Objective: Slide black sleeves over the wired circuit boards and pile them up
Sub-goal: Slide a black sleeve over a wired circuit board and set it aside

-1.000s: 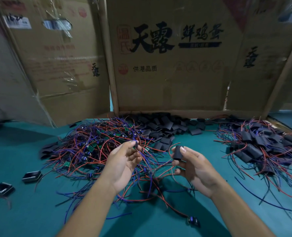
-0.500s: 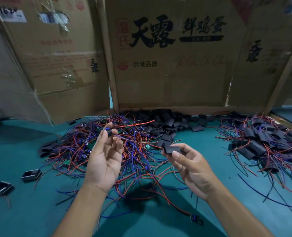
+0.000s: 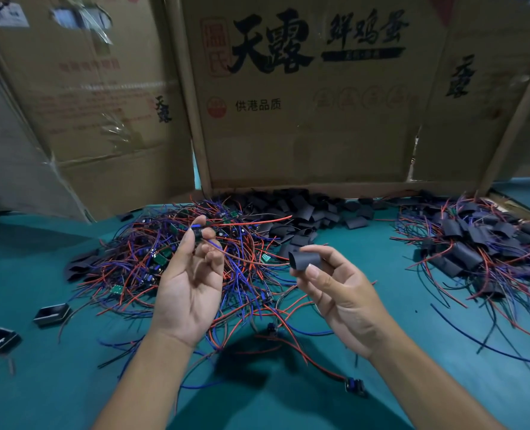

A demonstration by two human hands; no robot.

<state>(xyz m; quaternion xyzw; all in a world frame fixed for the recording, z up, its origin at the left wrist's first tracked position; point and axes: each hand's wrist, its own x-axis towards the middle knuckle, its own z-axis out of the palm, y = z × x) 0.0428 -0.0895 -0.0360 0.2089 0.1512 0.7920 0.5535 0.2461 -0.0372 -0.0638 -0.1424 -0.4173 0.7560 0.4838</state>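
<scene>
Your left hand [image 3: 192, 283] is pinching a light, fragile board [image 3: 199, 233] edgewise; your right hand [image 3: 335, 293] is gripping the soft sleeve [image 3: 304, 261], likely crushable.

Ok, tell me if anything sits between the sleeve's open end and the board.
Nothing solid does. The right hand holds the sleeve, its mouth facing the board pinched by the left hand. Only the board's own trailing wires cross the gap.
</scene>
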